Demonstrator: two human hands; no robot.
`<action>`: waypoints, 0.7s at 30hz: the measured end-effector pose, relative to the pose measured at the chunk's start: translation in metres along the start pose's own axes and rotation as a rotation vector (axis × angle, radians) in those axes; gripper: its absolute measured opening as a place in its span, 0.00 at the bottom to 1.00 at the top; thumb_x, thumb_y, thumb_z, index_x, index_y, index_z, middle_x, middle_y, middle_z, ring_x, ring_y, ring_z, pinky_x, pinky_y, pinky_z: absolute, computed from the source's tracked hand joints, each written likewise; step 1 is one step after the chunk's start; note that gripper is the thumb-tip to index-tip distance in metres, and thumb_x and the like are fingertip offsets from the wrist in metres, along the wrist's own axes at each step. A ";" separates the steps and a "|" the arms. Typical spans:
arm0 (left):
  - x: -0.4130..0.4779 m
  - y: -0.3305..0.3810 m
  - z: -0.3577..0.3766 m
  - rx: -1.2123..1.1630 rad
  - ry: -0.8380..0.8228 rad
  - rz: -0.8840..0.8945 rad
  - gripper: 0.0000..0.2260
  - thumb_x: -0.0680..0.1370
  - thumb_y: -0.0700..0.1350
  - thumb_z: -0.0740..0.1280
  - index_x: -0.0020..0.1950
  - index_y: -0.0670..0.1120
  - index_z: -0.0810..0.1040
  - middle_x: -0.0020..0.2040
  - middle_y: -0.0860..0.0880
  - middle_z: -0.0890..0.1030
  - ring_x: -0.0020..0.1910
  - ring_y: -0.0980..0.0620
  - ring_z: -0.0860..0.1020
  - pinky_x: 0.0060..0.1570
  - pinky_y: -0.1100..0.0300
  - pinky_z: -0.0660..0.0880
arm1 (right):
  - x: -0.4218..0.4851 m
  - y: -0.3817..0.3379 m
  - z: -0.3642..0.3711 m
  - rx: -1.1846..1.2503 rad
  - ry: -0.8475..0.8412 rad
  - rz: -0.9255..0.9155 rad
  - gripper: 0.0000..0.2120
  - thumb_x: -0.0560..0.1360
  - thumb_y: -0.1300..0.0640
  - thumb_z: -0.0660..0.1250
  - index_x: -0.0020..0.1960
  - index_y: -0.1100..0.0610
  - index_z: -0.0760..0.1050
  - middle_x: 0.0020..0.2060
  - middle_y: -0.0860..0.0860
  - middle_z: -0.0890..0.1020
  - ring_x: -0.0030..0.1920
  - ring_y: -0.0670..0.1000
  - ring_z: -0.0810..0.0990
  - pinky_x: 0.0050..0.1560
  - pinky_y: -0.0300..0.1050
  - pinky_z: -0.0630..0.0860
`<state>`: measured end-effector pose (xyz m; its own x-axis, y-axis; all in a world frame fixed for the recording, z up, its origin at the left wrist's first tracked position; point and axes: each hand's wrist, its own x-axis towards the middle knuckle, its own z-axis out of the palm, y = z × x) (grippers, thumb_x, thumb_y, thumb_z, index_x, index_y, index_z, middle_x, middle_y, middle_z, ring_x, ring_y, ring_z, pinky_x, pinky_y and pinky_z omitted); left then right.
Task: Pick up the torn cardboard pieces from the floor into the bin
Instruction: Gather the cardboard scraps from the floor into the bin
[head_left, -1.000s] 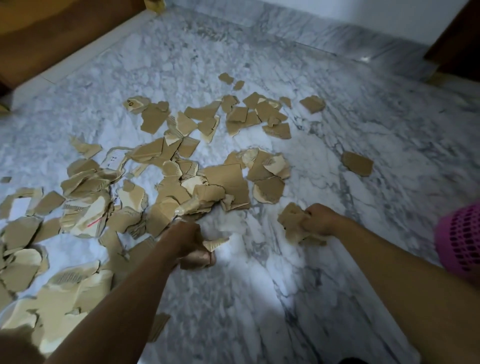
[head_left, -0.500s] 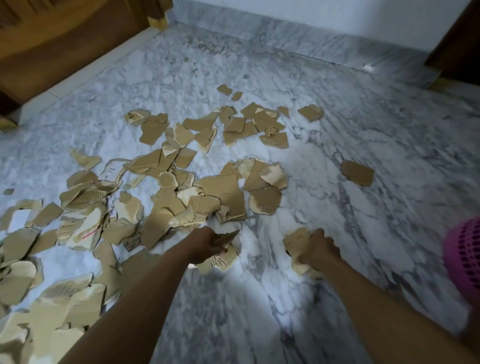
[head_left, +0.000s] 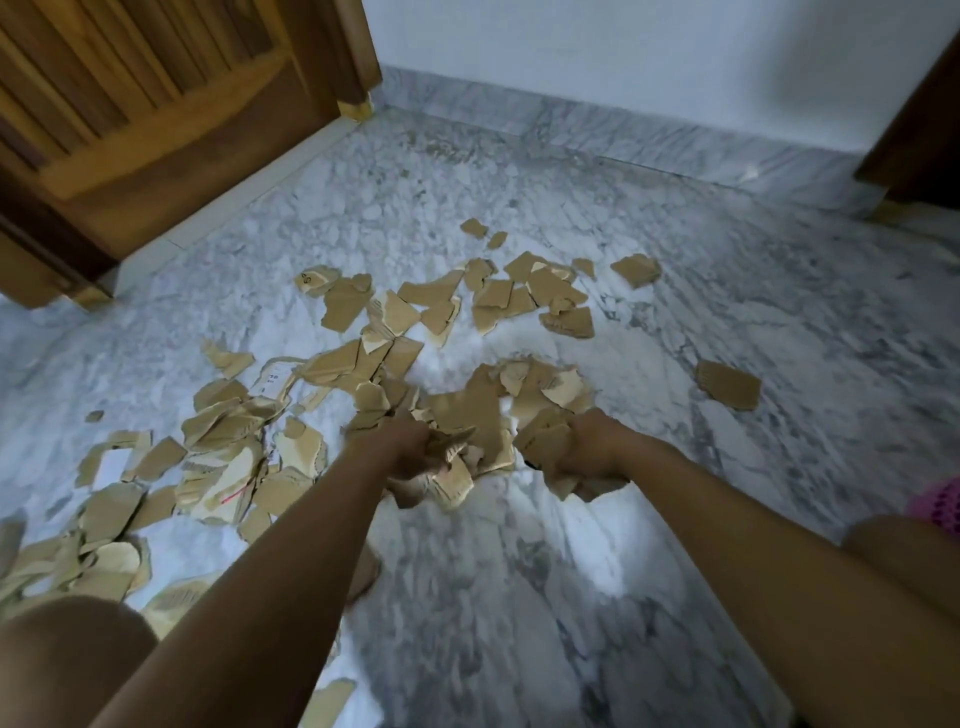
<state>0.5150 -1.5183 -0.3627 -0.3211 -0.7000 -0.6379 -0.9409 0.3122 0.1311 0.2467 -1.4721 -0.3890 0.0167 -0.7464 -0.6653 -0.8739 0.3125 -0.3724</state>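
Head view. Both arms reach forward and down over a white and grey marble floor (head_left: 649, 613). The left hand (head_left: 410, 447) is closed on a bunch of torn cardboard pieces (head_left: 452, 475), which stick out below and to the right of the fist. The right hand (head_left: 592, 441) is closed on a second bunch of cardboard scraps (head_left: 545, 439), held at its left side and hanging beneath it. Both hands sit at the near edge of the central heap (head_left: 483, 400), the two bunches close together but apart. Loose pieces lie scattered across the floor: a dense spread (head_left: 228, 452) to the left of the left arm, running to the lower left corner; a farther cluster (head_left: 524, 296) beyond the hands; one lone piece (head_left: 727, 384) well apart to the right. The floor nearest the viewer, between the two arms, is bare marble. A wooden door (head_left: 156, 104) bounds the upper left, and a marble skirting (head_left: 597, 130) under a pale wall (head_left: 623, 57) bounds the far side. The pink mesh bin (head_left: 935, 506) shows only as a sliver at the right edge, beside the right arm.
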 end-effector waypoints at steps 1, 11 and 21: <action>0.003 -0.006 0.003 0.017 0.023 -0.005 0.16 0.78 0.54 0.66 0.64 0.51 0.78 0.62 0.41 0.75 0.64 0.41 0.71 0.64 0.49 0.68 | 0.008 -0.003 0.004 0.001 -0.009 -0.022 0.29 0.64 0.42 0.69 0.62 0.52 0.75 0.57 0.57 0.80 0.53 0.57 0.80 0.54 0.54 0.81; 0.064 -0.049 0.064 0.104 0.126 0.113 0.30 0.78 0.57 0.66 0.74 0.45 0.61 0.80 0.45 0.49 0.78 0.38 0.49 0.68 0.36 0.65 | 0.014 -0.053 0.044 -0.194 -0.065 0.085 0.23 0.78 0.48 0.68 0.66 0.61 0.68 0.62 0.61 0.71 0.60 0.59 0.73 0.54 0.49 0.72; 0.079 -0.053 0.058 -0.308 0.292 0.369 0.13 0.77 0.47 0.67 0.57 0.51 0.65 0.58 0.43 0.75 0.56 0.42 0.76 0.48 0.51 0.73 | 0.016 -0.049 0.051 -0.219 -0.095 0.139 0.38 0.76 0.44 0.68 0.77 0.60 0.56 0.74 0.60 0.59 0.71 0.65 0.63 0.68 0.56 0.68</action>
<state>0.5462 -1.5531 -0.4639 -0.6104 -0.7424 -0.2764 -0.7342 0.3992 0.5492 0.3143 -1.4693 -0.4146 -0.0746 -0.6437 -0.7617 -0.9550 0.2661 -0.1313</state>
